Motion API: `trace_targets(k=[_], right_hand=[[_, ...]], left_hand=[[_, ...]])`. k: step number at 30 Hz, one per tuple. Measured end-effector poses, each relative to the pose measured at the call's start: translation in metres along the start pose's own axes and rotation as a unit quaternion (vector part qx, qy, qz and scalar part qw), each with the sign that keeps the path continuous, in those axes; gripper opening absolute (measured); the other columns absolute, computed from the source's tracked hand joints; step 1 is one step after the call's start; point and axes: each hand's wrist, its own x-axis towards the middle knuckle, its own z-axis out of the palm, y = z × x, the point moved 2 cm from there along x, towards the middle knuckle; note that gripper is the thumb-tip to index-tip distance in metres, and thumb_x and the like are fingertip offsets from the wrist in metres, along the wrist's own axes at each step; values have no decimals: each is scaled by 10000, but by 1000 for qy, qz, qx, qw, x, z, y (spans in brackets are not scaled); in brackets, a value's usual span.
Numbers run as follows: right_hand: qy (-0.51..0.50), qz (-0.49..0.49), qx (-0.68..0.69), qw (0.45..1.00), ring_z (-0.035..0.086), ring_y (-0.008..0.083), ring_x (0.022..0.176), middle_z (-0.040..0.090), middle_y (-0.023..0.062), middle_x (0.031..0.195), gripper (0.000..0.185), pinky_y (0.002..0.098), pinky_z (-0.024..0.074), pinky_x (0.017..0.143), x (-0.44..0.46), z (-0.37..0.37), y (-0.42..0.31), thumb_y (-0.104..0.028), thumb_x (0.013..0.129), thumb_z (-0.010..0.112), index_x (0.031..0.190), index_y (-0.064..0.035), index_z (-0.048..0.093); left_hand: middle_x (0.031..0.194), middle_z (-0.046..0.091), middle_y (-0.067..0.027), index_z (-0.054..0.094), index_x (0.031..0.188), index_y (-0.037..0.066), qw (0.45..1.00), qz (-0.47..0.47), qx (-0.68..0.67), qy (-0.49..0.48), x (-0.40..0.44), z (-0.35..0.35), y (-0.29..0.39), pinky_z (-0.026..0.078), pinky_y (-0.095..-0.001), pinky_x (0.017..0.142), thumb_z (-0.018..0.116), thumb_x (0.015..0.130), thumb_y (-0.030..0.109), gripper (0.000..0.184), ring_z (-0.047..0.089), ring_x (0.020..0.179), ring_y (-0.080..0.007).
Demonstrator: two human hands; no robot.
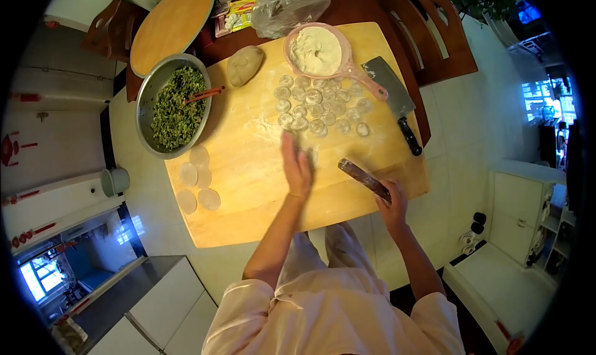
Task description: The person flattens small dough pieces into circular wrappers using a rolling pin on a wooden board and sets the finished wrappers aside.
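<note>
My left hand (297,168) is over the wooden board (248,215), fingers stretched out and somewhat blurred, just below the small dough pieces (313,96). Whether it touches the board I cannot tell. My right hand (392,204) is wrapped round one end of a dark, floury rolling pin (365,180), which points up and to the left. Several flat round wrappers (203,178) lie at the board's left edge. A smooth lump of dough (244,66) rests near the top, beside a pink pan of flour (346,50).
A metal bowl (141,106) of green filling with red chopsticks (205,95) stands at the upper left. A cleaver (390,85) lies along the right edge. Beyond the board are a plastic bag (288,10), a round board (171,29) and a wooden chair (462,60).
</note>
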Motion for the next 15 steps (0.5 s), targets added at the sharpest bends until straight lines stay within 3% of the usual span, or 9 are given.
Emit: trace_targets(k=[5, 7, 8, 11, 15], right_hand=[[-17, -32, -27, 999, 631, 354, 932, 605, 173, 1093, 430, 408, 527, 772, 14, -9, -2, -54, 732, 777, 1127, -27, 610], [-85, -47, -41, 994, 614, 347, 981, 596, 162, 1128, 415, 414, 511, 816, 17, 2, 6, -88, 758, 759, 1140, -33, 608], [-118, -54, -48, 990, 605, 344, 1006, 591, 156, 1145, 408, 418, 503, 838, 20, 6, 8, -105, 771, 751, 1147, -37, 606], [-175, -127, -113, 970, 563, 317, 1077, 577, 130, 1148, 358, 427, 456, 924, 35, 19, -16, -138, 802, 697, 1135, -43, 605], [-233, -195, -79, 950, 516, 292, 1114, 562, 111, 1089, 290, 418, 413, 972, 56, 43, -45, -130, 803, 645, 1076, -52, 591]], left_hand=[[1332, 510, -255, 540, 1267, -32, 997, 44, 35, -43, -3, 3, 29, 380, -414, 1056, 513, 951, 113, 349, 478, 1257, -398], [1233, 580, -244, 597, 1188, -28, 995, 37, 63, -64, 37, -9, 29, 431, -416, 997, 561, 913, 61, 291, 546, 1161, -402], [1100, 622, -201, 625, 1113, -14, 989, 55, 100, -97, 57, -9, 26, 484, -404, 883, 614, 845, 17, 270, 594, 1013, -381], [1004, 615, -172, 630, 1024, -16, 960, 12, 116, -256, 88, 4, 10, 495, -403, 807, 644, 777, 7, 249, 591, 940, -367], [947, 591, -166, 619, 946, -4, 907, 98, 190, -362, 111, 17, 15, 488, -415, 757, 645, 707, -11, 241, 583, 877, -356]])
